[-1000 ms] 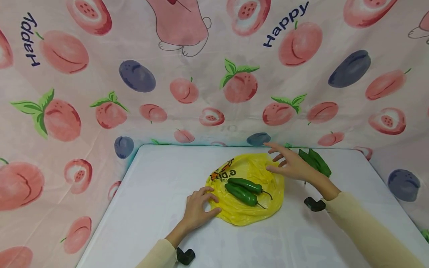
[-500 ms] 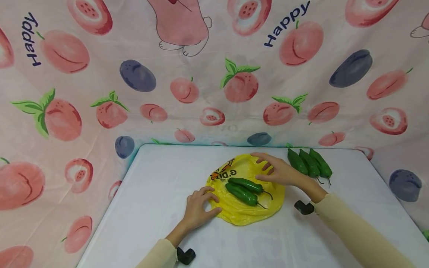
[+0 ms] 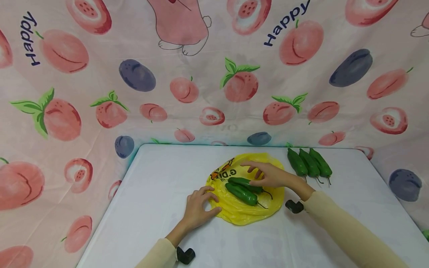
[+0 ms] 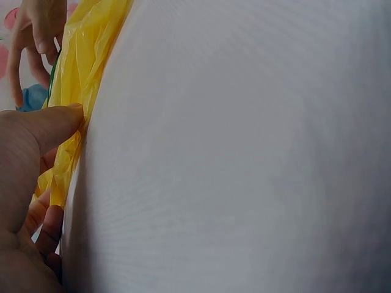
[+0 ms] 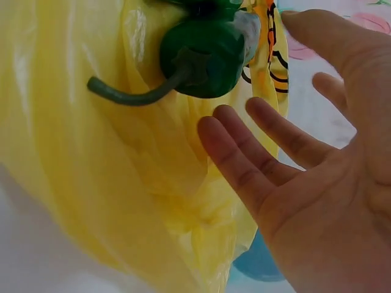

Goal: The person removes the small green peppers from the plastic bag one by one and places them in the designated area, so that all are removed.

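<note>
Two green chili peppers [image 3: 242,193] lie side by side on a flattened yellow plastic bag [image 3: 234,217] with dark print. At the bag's left edge rests my left hand [image 3: 198,208], fingers spread, its thumb [image 4: 61,121] touching the crinkled plastic in the left wrist view. My right hand [image 3: 268,175] is over the bag beside the farther pepper, fingers apart and holding nothing. From the right wrist, a dark green pepper [image 5: 204,61] with a curved stem shows just beyond the fingertips [image 5: 211,125]. Part of the farther pepper is covered by the right hand in the head view.
Three more green chili peppers [image 3: 310,163] lie in a row at the table's back right, stems toward me. The white table [image 3: 151,178] meets a fruit-printed cloth [image 3: 201,82] behind it. Black wrist cameras [image 3: 185,256] hang beside both sleeves.
My right hand has moved left and toward me, from near the row of three peppers to over the bag, uncovering that row. The left hand and the peppers have stayed put.
</note>
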The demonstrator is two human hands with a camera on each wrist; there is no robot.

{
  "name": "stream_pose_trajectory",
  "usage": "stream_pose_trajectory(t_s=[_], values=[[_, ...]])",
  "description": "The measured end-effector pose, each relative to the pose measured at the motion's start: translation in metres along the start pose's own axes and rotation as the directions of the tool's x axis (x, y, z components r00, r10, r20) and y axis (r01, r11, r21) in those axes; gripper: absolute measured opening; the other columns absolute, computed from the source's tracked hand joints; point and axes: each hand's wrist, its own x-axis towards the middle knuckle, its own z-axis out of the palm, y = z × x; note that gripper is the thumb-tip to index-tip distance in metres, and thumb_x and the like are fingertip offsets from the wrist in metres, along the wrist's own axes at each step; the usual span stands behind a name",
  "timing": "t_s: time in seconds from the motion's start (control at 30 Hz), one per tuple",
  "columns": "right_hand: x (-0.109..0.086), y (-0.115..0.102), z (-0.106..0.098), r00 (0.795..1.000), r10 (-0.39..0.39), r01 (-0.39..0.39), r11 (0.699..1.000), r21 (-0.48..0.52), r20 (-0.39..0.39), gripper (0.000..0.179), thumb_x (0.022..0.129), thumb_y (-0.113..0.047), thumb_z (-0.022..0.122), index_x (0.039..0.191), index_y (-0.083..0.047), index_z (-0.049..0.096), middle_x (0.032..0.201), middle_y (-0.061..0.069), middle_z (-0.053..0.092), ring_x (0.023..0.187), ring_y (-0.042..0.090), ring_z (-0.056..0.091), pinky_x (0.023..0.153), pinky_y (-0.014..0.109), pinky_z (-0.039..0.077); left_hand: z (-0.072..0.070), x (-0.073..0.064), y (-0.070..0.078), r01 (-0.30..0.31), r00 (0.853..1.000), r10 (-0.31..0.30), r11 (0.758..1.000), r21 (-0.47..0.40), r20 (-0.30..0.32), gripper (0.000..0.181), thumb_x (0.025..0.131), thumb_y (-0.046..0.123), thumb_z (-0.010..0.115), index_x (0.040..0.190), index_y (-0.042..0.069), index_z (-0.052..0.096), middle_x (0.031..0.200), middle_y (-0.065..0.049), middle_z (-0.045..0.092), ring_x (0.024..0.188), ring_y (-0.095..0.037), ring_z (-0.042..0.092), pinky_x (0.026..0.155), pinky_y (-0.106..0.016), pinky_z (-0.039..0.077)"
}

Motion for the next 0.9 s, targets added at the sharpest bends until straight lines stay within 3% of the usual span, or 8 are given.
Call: stream_pose_trajectory(t_s=[0.37,0.6,0.9], values=[[0.0075,-0.0018,0.0054,0.991,0.067,-0.069,0.998,0.012,0.116,0.064,0.097,-0.018,0.073,0.153,-0.013,0.044,0.129,0.017,0.063,0.098,0.023,0.068,0.084,0.037,0.057,-0.0015,0.0003,0.0025,0.009,1.0,-0.009,1.0,-0.004,0.009,0.02,0.085,0.032,0.083,0.098,0.023,0.072,0.137,-0.004,0.061,0.115,-0.026,0.054,0.091,-0.051,0.032],[0.008,-0.003,0.0063,0.988,0.076,-0.078,0.997,0.003,0.134,0.054,0.098,-0.016,0.071,0.148,-0.015,0.052,0.125,0.012,0.065,0.098,0.024,0.066,0.087,0.04,0.056,-0.0012,0.0003,0.0021,0.013,1.0,-0.013,1.0,-0.006,0.012,0.02,0.086,0.033,0.083,0.098,0.024,0.071,0.137,-0.004,0.061,0.115,-0.026,0.053,0.091,-0.051,0.032],[0.0091,-0.0043,0.0071,0.987,0.06,-0.057,0.998,-0.022,0.152,0.041,0.099,-0.013,0.069,0.14,-0.016,0.062,0.132,0.006,0.064,0.102,0.022,0.064,0.089,0.035,0.055,-0.001,0.0001,0.0022,0.013,1.0,-0.013,1.0,-0.004,0.01,0.019,0.086,0.032,0.083,0.098,0.024,0.072,0.137,-0.003,0.061,0.114,-0.026,0.053,0.091,-0.05,0.032]])
